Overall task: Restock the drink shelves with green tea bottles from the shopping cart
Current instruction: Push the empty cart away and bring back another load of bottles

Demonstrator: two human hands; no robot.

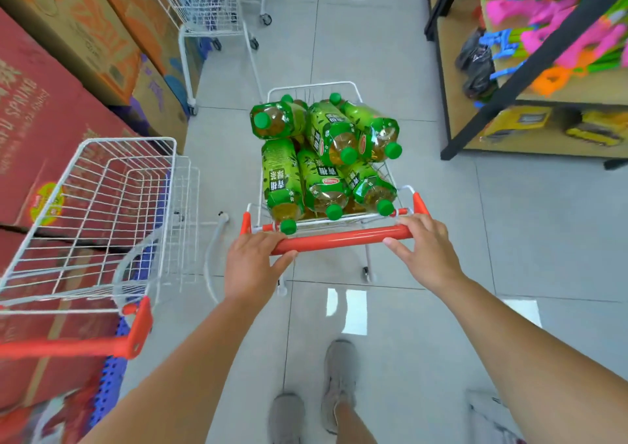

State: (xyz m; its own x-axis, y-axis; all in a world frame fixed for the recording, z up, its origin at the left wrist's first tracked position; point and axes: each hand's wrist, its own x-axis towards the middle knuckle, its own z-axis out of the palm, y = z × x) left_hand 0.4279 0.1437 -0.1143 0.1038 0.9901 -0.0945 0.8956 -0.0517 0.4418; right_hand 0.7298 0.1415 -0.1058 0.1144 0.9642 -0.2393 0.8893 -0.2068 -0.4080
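Transport step: the left hand (253,267) holds the shopping cart (312,85) by its handle (339,238) in a closed grip; the right hand (424,250) rests on it, fingers loose. Green tea bottles (326,158) fill the basket at twelve o'clock. Next, I judge: wheel to the drink shelves, unseen here.

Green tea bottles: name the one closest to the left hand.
The front-left bottle; its cap sticks out right beside the left hand, unlike the others.

One wide-angle camera sits on the person's head, facing forward and steeply down at the aisle floor (373,53). It is close: both forearms (190,358) enter from the bottom edge, with the shopping cart (339,238) mid-frame. The sides look smeared, probably from lens distortion.
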